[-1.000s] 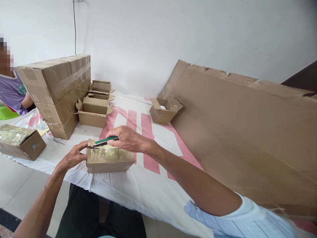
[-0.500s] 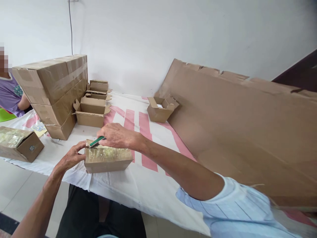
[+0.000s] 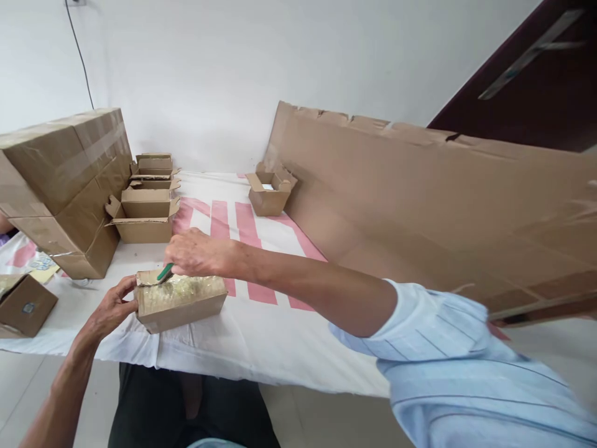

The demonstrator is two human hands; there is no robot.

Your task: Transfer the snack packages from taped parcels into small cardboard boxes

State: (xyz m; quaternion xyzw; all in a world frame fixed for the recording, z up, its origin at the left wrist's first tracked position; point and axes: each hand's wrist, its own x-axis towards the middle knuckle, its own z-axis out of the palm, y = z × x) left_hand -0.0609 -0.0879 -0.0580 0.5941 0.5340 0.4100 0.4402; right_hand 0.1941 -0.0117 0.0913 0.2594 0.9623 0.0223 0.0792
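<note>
A small taped cardboard box (image 3: 184,313) lies near the front edge of the cloth-covered table, with shiny clear tape over its top. My left hand (image 3: 111,306) grips its left end between thumb and fingers. Closed around a green utility knife (image 3: 165,272), my right hand (image 3: 194,252) is above the box's back left part. The knife's tip meets the top near a slit or raised edge at the left; its blade is mostly hidden. Behind my right hand stands an open cardboard box (image 3: 144,231) with its flaps up.
Large taped cartons (image 3: 60,168) are stacked at left. Another taped box (image 3: 28,308) sits at the left front. An open box (image 3: 269,200) with something white inside stands by a big leaning cardboard sheet (image 3: 420,205). A cloth (image 3: 280,348) with pink stripes covers the table.
My view has swung right, so the scene sits further left. My right hand still holds the knife over the box, whose right end has turned slightly away from me.
</note>
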